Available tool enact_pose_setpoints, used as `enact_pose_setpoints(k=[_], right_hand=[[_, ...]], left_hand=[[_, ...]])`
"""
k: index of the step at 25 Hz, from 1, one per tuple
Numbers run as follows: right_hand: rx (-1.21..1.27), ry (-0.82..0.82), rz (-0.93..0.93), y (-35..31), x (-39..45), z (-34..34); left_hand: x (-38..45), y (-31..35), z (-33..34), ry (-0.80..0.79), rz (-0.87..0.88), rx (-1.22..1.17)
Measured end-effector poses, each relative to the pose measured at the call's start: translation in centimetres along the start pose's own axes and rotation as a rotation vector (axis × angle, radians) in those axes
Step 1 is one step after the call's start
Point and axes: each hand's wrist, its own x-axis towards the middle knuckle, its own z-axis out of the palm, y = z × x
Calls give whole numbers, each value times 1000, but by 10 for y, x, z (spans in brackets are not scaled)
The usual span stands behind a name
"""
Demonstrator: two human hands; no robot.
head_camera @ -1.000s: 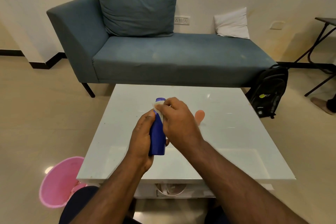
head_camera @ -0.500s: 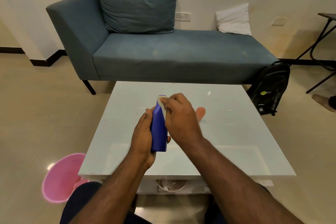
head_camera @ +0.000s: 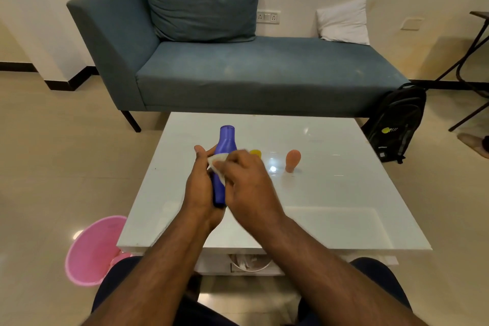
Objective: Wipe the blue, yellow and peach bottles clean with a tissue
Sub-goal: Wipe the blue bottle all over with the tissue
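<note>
Both hands are meeting above the bench [head_camera: 330, 193]: our left hand [head_camera: 201, 188] is wrapping its fingers around the lower body of the blue bottle [head_camera: 223, 151], holding it upright, while our right hand [head_camera: 246, 180] is pinching a white tissue [head_camera: 218, 164] against the bottle's middle. At two o'clock from our hands, the peach bottle [head_camera: 292, 160] is standing on the bench; the yellow bottle [head_camera: 256, 153] is peeking out just past our right knuckles.
</note>
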Motion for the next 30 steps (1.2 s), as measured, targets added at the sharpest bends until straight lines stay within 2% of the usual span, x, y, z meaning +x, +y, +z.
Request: enact_pose_setpoints(k=[2, 4, 7, 9, 10, 13, 18, 22, 24, 27, 30], right_hand=[[-93, -65, -100, -1, -18, 3], [-56, -68, -76, 5, -20, 1], [75, 12, 75, 11, -8, 1], [164, 10, 188, 4, -8, 4], [147, -18, 188, -1, -12, 6], [29, -58, 42, 0, -21, 4], [110, 20, 109, 10, -19, -3], [-38, 21, -74, 8, -22, 0], [-5, 48, -75, 18, -19, -3], [38, 59, 33, 25, -20, -5], [42, 59, -58, 11, -19, 3]], left_hand=[[3, 8, -1, -12, -4, -29], [3, 9, 0, -17, -41, -31], [2, 7, 3, -9, -74, -23], [3, 9, 6, 0, -89, -43], [4, 12, 6, 5, -92, -46], [5, 20, 9, 29, -107, -71], [3, 21, 13, 66, -145, -119], [1, 22, 19, 113, -141, -149], [0, 23, 18, 125, -147, -159], [-1, 23, 15, 133, -139, -206], [0, 19, 15, 139, -165, -239]])
